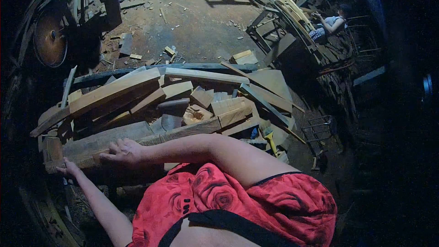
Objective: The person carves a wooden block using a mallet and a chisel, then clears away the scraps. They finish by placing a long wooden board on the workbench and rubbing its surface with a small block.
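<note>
My left hand (69,169) is at the near left corner of the workbench, its fingers closed on the end of a wooden piece (84,161) along the near edge. A squared wooden block (52,150) stands just beyond those fingers. My right hand (122,151) reaches across to the left, its bent fingers closed over the same wooden piece farther right. The undersides of both grips are hidden. Behind my right hand, a long rough plank (192,130) runs along the bench. A hollowed wood chunk (195,115) sits among the timber offcuts.
Long beams (116,92) and several offcuts crowd the bench. A yellow-handled brush (270,141) lies at its right. A round fan (51,38) stands at the far left. Wood scraps litter the floor (183,18). Another person (330,24) sits by stacked boards at the upper right.
</note>
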Available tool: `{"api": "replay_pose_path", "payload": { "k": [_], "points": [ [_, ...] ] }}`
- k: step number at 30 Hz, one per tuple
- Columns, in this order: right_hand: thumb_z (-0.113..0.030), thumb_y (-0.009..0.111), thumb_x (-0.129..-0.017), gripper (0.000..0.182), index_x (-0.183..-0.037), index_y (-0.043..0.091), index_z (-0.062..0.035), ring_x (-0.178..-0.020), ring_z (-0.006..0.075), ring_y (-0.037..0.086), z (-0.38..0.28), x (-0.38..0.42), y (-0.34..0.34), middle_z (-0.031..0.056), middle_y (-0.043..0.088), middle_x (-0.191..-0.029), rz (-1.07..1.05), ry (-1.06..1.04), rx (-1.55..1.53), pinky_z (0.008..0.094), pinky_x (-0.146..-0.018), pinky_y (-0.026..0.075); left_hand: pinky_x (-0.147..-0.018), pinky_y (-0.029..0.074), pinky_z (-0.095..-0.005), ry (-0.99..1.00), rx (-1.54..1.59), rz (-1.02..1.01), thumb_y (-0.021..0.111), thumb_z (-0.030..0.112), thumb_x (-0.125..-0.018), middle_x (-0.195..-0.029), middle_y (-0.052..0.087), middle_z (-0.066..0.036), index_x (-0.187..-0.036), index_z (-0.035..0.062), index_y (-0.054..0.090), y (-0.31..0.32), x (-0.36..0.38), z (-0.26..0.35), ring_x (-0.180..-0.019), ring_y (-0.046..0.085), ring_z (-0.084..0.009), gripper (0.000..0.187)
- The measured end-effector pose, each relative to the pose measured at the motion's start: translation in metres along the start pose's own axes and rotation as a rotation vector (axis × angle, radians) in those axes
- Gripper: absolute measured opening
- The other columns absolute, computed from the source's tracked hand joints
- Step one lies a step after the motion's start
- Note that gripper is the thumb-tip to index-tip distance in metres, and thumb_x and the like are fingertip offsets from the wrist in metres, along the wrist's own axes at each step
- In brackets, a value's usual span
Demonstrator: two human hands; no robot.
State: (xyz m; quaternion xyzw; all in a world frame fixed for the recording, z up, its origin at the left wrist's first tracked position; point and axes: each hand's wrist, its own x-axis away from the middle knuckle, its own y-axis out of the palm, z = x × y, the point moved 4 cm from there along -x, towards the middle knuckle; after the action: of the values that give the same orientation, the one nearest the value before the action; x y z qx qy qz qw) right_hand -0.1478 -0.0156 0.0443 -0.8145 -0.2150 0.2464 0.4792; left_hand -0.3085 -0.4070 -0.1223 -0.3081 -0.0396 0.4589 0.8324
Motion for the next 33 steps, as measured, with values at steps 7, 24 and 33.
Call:
{"api": "replay_pose_path", "payload": {
  "k": [7, 24, 33],
  "points": [
    [-0.018, 0.048, -0.083, 0.055, -0.137, 0.034, -0.0205, -0.081, 0.0380, 0.056, -0.001, 0.002, -0.003, 0.0211, 0.050, -0.097, -0.006, -0.004, -0.023, 0.0463, -0.068, 0.047, -0.099, 0.037, -0.0433, -0.034, 0.052, -0.029, 0.068, 0.035, -0.079, -0.141, 0.034, -0.021, -0.141, 0.0075, 0.027, 0.000, 0.004, -0.007, -0.124, 0.040, -0.0358, 0.080],
    [-0.020, 0.051, -0.081, 0.060, -0.138, 0.033, -0.0219, -0.082, 0.0366, 0.056, 0.002, -0.001, 0.005, 0.0193, 0.050, -0.098, 0.013, -0.014, -0.007, 0.0453, -0.070, 0.048, -0.098, 0.038, -0.0435, -0.158, 0.577, -0.144, 0.069, 0.025, -0.079, -0.141, 0.030, -0.021, -0.142, 0.0086, 0.024, 0.034, -0.036, -0.065, -0.125, 0.038, -0.0342, 0.079],
    [-0.019, 0.047, -0.084, 0.057, -0.139, 0.031, -0.0240, -0.085, 0.0383, 0.056, -0.003, 0.000, -0.007, 0.0218, 0.050, -0.099, -0.009, 0.009, -0.039, 0.0456, -0.069, 0.048, -0.099, 0.037, -0.0449, -0.053, 0.138, -0.036, 0.069, 0.032, -0.079, -0.140, 0.032, -0.023, -0.139, 0.0074, 0.029, 0.008, -0.009, -0.021, -0.126, 0.036, -0.0363, 0.077]
  ]
}}
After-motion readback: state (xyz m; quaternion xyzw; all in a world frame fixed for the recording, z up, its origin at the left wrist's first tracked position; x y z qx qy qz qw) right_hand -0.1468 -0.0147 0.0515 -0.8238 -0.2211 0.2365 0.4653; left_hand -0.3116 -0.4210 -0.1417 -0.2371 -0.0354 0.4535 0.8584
